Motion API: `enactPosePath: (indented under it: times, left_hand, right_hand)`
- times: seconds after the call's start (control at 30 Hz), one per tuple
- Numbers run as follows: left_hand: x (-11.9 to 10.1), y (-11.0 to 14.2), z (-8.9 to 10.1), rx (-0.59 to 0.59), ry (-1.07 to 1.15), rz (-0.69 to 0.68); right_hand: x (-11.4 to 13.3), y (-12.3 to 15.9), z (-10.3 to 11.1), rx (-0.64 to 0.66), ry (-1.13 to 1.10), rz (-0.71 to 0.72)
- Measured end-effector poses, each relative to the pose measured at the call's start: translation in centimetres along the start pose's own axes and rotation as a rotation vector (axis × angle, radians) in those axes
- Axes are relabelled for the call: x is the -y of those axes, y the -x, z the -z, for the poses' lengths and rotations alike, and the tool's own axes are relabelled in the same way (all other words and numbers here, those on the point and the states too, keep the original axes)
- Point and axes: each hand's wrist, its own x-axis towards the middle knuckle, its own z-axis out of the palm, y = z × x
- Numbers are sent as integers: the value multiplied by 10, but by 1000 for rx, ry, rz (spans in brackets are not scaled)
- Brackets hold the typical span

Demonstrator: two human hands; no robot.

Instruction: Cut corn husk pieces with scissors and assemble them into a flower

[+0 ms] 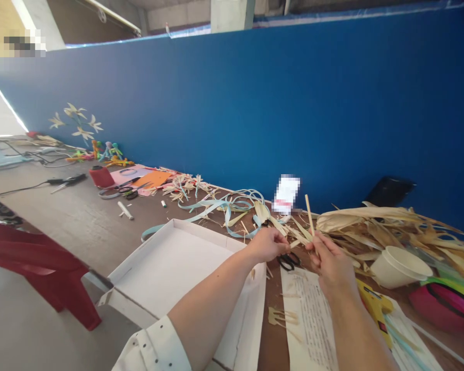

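Observation:
My left hand (268, 243) is closed in a pinch on a small pale husk strip (295, 242) that points toward my right hand. My right hand (328, 260) is closed round a thin wooden stick (309, 215) held nearly upright, its tip rising above the fingers. Both hands hover close together over the brown table (81, 216), above black-handled scissors (288, 261). A pile of dried corn husks (371, 226) lies just behind and to the right of my hands.
A shallow white cardboard tray (170, 268) sits under my left forearm. A printed sheet (313, 319), a yellow glue gun (375, 306) and a white cup (400, 265) lie to the right. Light-blue ribbon (224, 206), paper flowers (77, 121) and a red chair (34, 263) are to the left.

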Motion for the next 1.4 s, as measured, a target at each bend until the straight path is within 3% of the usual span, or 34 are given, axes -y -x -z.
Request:
enactPosePath:
  times: [0.13, 0.23, 0.33, 0.5, 0.67, 1.17, 1.27, 1.4]
  left_hand:
    - [-1, -2, 3, -148, 14, 2]
    - [-5, -1, 3, -177, 28, 1]
    - [-7, -2, 1, -183, 126, 7]
    - [-11, 0, -1, -90, 379, 106]
    - [-13, 5, 0, -62, 305, 124]
    - [-7, 2, -4, -198, 175, 91]
    - [-7, 1, -6, -247, 149, 57]
    - [-7, 0, -8, -289, 120, 80]
  right_hand:
    - [3, 7, -1, 269, 18, -208]
    - [3, 11, -3, 368, 98, -228]
    - [1, 10, -4, 347, 152, -152]
    - [-3, 5, -1, 273, 125, -113]
    - [-4, 6, -1, 288, 157, -109]
    - [-3, 8, -4, 347, 171, -163]
    - [-5, 6, -3, 339, 262, -108]
    - [-12, -1, -1, 346, 457, 92]
